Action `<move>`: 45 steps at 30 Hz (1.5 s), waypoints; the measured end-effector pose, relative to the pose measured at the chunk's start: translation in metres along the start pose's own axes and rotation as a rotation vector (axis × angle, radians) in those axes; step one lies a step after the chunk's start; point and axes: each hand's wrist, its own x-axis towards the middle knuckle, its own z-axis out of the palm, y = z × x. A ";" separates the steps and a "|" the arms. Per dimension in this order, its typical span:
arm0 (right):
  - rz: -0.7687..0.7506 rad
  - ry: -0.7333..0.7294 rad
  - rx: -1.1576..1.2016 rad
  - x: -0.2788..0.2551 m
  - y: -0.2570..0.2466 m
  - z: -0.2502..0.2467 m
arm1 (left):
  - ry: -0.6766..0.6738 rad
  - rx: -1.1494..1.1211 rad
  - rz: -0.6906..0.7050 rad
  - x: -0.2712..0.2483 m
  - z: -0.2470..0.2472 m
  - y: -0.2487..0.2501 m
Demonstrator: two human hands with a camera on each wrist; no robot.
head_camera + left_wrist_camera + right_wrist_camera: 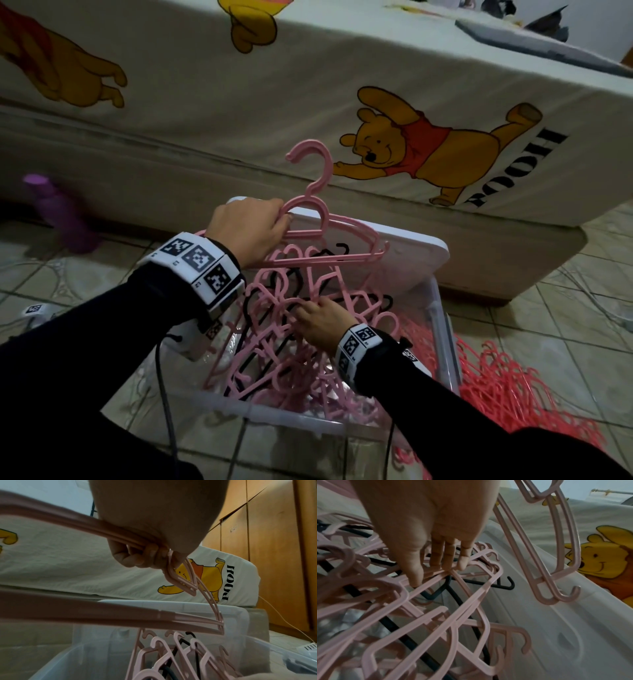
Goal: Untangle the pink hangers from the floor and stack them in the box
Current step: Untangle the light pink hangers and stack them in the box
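Observation:
My left hand [274, 222] grips a small bunch of pink hangers [342, 236] just below their hooks and holds them up over the far side of the clear plastic box [291, 413]. In the left wrist view its fingers [137, 559] curl around the stacked bars [214, 609]. Lower down, my right hand [308, 315] reaches into the tangle of pink hangers [291, 359] inside the box. Its thumb and fingers [447, 563] pinch the thin bars of a pink hanger [453, 608] there. A few black hangers [505, 586] are mixed into the tangle.
The box's white lid [418, 260] leans behind it against a bed with a cartoon bear sheet [428, 150]. A heap of coral-red hangers [513, 387] lies on the tiled floor right of the box. A purple bottle [58, 212] stands at the far left by the bed.

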 end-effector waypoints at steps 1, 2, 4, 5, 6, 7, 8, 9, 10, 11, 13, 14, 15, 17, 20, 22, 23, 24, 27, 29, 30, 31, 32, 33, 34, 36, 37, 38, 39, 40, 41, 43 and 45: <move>0.015 0.002 0.002 -0.001 0.001 0.001 | 0.002 -0.001 0.000 0.000 0.000 0.000; 0.027 0.002 0.000 -0.003 0.004 0.001 | 0.005 0.000 -0.001 0.000 0.001 0.000; 0.036 -0.003 0.009 -0.006 0.010 -0.002 | 0.009 0.004 -0.001 0.000 0.002 0.000; 0.041 -0.011 0.030 -0.009 0.013 -0.004 | 0.009 0.004 -0.003 0.001 0.002 -0.001; 0.051 -0.023 0.053 -0.011 0.017 -0.008 | 0.006 0.003 -0.005 0.001 0.002 -0.001; 0.066 -0.038 0.070 -0.014 0.021 -0.012 | 0.002 0.003 -0.007 0.002 0.002 -0.002; 0.085 -0.041 0.080 -0.018 0.026 -0.018 | 0.000 0.003 -0.009 0.003 0.003 -0.002; 0.109 -0.036 0.089 -0.021 0.032 -0.024 | 0.001 0.003 -0.011 0.003 0.003 -0.003; 0.141 -0.021 0.106 -0.025 0.039 -0.031 | 0.002 0.003 -0.014 0.004 0.002 -0.003; 0.178 0.003 0.137 -0.029 0.045 -0.039 | 0.001 -0.001 -0.016 0.004 0.002 -0.003; 0.233 0.080 0.221 -0.039 0.057 -0.054 | 0.003 -0.026 -0.023 0.004 0.000 -0.002; 0.250 0.111 0.252 -0.044 0.061 -0.061 | 0.008 -0.048 -0.029 0.004 -0.001 -0.002; 0.265 0.126 0.270 -0.048 0.065 -0.068 | 0.017 -0.079 -0.037 0.004 -0.003 -0.002; 0.292 0.123 0.303 -0.056 0.070 -0.077 | 0.044 -0.158 -0.046 0.004 -0.006 -0.004; 0.319 0.143 0.360 -0.066 0.074 -0.083 | 0.108 -0.249 -0.054 0.003 -0.010 -0.007; 0.336 0.172 0.392 -0.074 0.073 -0.082 | 0.145 -0.290 -0.066 0.004 -0.013 -0.009; 0.342 0.178 0.417 -0.077 0.073 -0.082 | 0.158 -0.305 -0.074 0.005 -0.014 -0.011; 0.350 0.184 0.454 -0.080 0.073 -0.081 | 0.170 -0.314 -0.081 0.005 -0.015 -0.012; 0.394 0.227 0.583 -0.090 0.081 -0.082 | 0.195 -0.317 -0.085 0.005 -0.016 -0.017; 0.446 0.300 0.646 -0.098 0.090 -0.085 | 0.163 -0.338 -0.081 0.004 -0.017 -0.020; 0.477 0.347 0.682 -0.102 0.095 -0.086 | 0.131 -0.365 -0.070 0.003 -0.017 -0.021; 0.505 0.395 0.722 -0.107 0.099 -0.088 | 0.089 -0.407 -0.054 0.002 -0.017 -0.022; 0.526 0.444 0.759 -0.110 0.102 -0.090 | 0.034 -0.454 -0.037 0.002 -0.016 -0.022; 0.543 0.488 0.788 -0.112 0.103 -0.091 | -0.025 -0.494 -0.021 0.001 -0.014 -0.022; 0.557 0.523 0.804 -0.113 0.104 -0.092 | -0.080 -0.523 -0.009 0.000 -0.011 -0.020; 0.570 0.562 0.812 -0.112 0.105 -0.094 | -0.150 -0.516 0.035 -0.002 -0.007 -0.016; 0.574 0.571 0.809 -0.111 0.106 -0.094 | -0.164 -0.475 0.077 -0.002 -0.006 -0.015; 0.581 0.575 0.803 -0.110 0.107 -0.094 | -0.169 -0.421 0.118 -0.001 -0.005 -0.014; 0.593 0.573 0.795 -0.109 0.108 -0.094 | -0.167 -0.368 0.151 -0.001 -0.004 -0.012; 0.606 0.568 0.783 -0.108 0.108 -0.093 | -0.162 -0.319 0.177 -0.001 -0.004 -0.012; 0.613 0.564 0.775 -0.107 0.107 -0.093 | -0.154 -0.283 0.194 0.000 -0.004 -0.011; 0.608 0.555 0.787 -0.105 0.105 -0.093 | -0.143 -0.248 0.206 0.001 -0.003 -0.011; 0.609 0.546 0.774 -0.101 0.100 -0.093 | -0.128 -0.235 0.205 0.001 -0.003 -0.009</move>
